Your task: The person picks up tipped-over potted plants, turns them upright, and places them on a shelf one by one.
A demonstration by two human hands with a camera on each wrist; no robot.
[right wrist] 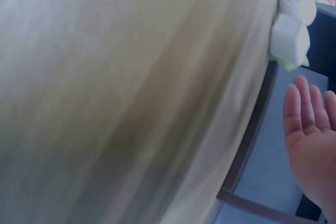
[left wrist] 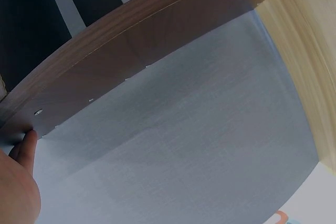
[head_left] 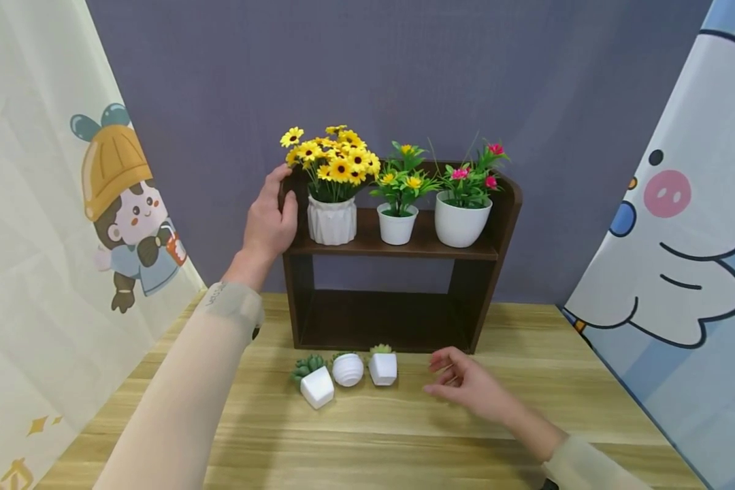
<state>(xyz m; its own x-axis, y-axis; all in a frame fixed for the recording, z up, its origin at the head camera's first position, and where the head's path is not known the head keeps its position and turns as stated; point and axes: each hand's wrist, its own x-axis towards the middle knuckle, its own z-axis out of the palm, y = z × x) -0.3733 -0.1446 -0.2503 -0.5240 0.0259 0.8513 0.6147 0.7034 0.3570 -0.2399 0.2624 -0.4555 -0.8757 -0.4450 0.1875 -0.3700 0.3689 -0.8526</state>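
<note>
My left hand (head_left: 271, 219) grips the upper left side panel of a dark brown two-tier shelf (head_left: 398, 320); the left wrist view shows its fingers (left wrist: 27, 150) against the panel's outer face. Above the wooden table, right of three small succulents, my right hand (head_left: 473, 389) holds nothing, its fingers loosely bent. The succulents, in white pots, lie tipped in a row before the shelf: a dark green one (head_left: 316, 386), one in a ribbed round pot (head_left: 348, 369), and a pale green one (head_left: 382, 367). In the right wrist view a square white pot (right wrist: 287, 38) appears beyond the fingertips.
On the shelf's upper board stand a pot of yellow daisies (head_left: 333, 221), a smaller yellow-flowered plant (head_left: 397, 226) and a pink-flowered plant (head_left: 463, 221). A dark cloth (head_left: 404, 68) hangs behind. Printed curtains flank the wooden table (head_left: 404, 442).
</note>
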